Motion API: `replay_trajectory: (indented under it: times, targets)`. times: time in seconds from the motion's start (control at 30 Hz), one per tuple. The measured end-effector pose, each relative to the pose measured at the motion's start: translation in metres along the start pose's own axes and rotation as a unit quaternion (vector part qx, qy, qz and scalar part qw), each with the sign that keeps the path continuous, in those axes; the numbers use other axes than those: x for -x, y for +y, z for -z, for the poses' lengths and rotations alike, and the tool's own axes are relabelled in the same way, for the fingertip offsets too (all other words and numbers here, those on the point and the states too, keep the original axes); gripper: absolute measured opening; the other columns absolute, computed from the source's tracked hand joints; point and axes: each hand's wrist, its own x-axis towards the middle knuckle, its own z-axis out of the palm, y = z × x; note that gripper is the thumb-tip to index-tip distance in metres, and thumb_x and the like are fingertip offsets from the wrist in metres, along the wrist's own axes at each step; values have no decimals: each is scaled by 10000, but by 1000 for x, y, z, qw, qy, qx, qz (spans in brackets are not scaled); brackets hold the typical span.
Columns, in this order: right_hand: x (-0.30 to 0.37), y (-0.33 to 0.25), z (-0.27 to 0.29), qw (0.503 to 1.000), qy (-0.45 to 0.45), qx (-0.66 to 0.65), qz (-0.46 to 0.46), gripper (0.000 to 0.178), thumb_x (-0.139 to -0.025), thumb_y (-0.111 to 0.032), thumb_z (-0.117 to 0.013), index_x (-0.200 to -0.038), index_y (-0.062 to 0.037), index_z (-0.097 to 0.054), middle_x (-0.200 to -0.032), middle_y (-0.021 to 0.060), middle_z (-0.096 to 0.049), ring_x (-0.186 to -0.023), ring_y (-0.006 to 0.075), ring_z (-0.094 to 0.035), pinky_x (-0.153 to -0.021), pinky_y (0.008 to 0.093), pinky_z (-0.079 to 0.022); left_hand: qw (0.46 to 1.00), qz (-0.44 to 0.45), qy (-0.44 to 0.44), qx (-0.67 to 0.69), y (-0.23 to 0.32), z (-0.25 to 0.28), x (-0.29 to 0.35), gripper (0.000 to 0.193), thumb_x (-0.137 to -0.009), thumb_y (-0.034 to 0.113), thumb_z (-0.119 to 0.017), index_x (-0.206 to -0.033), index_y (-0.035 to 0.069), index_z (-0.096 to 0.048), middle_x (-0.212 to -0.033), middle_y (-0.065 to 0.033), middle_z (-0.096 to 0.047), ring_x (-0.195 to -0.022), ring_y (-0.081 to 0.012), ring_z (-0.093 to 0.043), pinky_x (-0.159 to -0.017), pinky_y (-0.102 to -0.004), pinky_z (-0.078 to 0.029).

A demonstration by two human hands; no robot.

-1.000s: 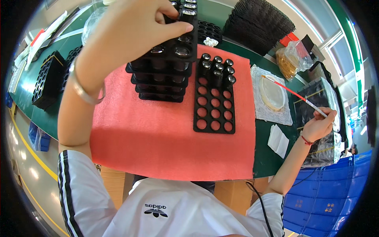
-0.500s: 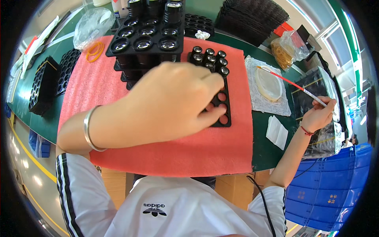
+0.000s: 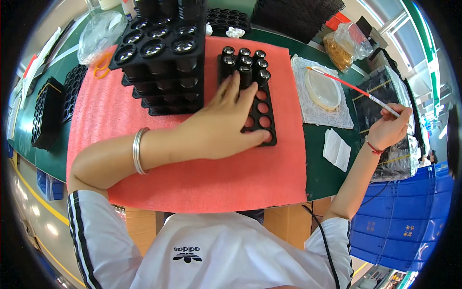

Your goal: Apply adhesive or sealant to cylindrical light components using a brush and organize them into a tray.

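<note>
A narrow black tray (image 3: 272, 129) with round holes lies on the pink foam mat (image 3: 192, 185). Its far end carries several black cylinders (image 3: 261, 65) with shiny, glassy tops, standing upright; pink shows through the holes at its near end. Over the tray spreads my left hand (image 3: 226, 113), open, its fingertips by the nearest cylinders and its thumb at the near end. Whether the fingers touch a cylinder I cannot tell. Off to the right, my right hand (image 3: 389, 126) is closed round a slim paintbrush (image 3: 347, 85) with a red-and-white handle, its tip pointing left above a round, pale dish (image 3: 323, 89).
A tall stack of black trays (image 3: 159, 65) with larger glass-topped cylinders stands left of the narrow tray. The dish sits on a white cloth (image 3: 301, 108), near a folded tissue (image 3: 337, 150). Beyond are a bag of rubber bands (image 3: 339, 55) and a black tray pile (image 3: 293, 19).
My left hand has turned and opened, its fingers now reaching away toward the cylinders. My right hand still holds the paintbrush in nearly the same place. The whole view has shifted slightly.
</note>
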Motion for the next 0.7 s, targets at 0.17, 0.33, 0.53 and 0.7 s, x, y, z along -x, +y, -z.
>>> replay_trajectory:
  times: [0.17, 0.33, 0.53, 0.7]
  targets:
    - [3, -3, -3, 1000, 2, 4, 4, 409, -925, -275, -402, -640, -17, -542, -561, 81, -538, -460, 115, -459, -456, 211, -345, 1000, -8, 19, 14, -13, -8, -12, 816, -805, 463, -554, -1361, -11, -190, -1396, -315, -87, -1316, -421, -89, -1065, -432, -164]
    - [1, -1, 0, 1000, 0, -2, 13, 404, -921, -277, -407, -641, -18, -540, -556, 86, -537, -452, 125, -466, -452, 218, -366, 999, 5, 40, 3, -12, -12, -16, 758, -801, 447, -568, -1341, 9, -266, -1382, -272, -138, -1298, -411, -147, -1057, -428, -194]
    - [-1, -4, 0, 1000, 22, 8, 13, 411, -919, -295, -418, -635, -22, -532, -534, 79, -527, -441, 116, -457, -435, 217, -340, 998, 5, 53, 22, -13, -10, -15, 707, -781, 344, -616, -1335, 38, -301, -1353, -239, -171, -1267, -389, -202, -1036, -417, -238]
    - [-3, 0, 4, 999, 19, 16, 28, 409, -922, -302, -426, -639, -27, -532, -541, 56, -517, -431, 111, -456, -436, 219, -353, 998, -8, 68, 2, -12, -11, -10, 703, -774, 305, -622, -1340, 43, -298, -1322, -241, -197, -1246, -393, -210, -1032, -414, -236]
